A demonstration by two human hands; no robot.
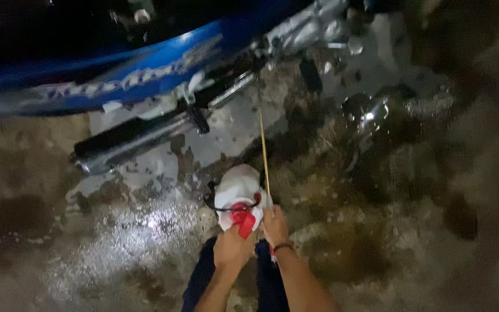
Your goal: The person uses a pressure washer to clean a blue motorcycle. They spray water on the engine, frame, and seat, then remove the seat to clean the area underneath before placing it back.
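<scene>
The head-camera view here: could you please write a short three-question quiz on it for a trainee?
1. True or false: both hands are at the white sprayer bottle.
2. Which hand wears a dark wristband? A) left hand B) right hand
3. What colour is the motorcycle's body panel above the wet ground?

Key: 1 true; 2 B; 3 blue.

Above us we see a blue motorcycle (116,75) body panel with a black and chrome exhaust pipe (134,141) running beneath it. Around us we see wet, stained concrete floor (145,231), and a shiny puddle (371,115) glints at upper right.
</scene>
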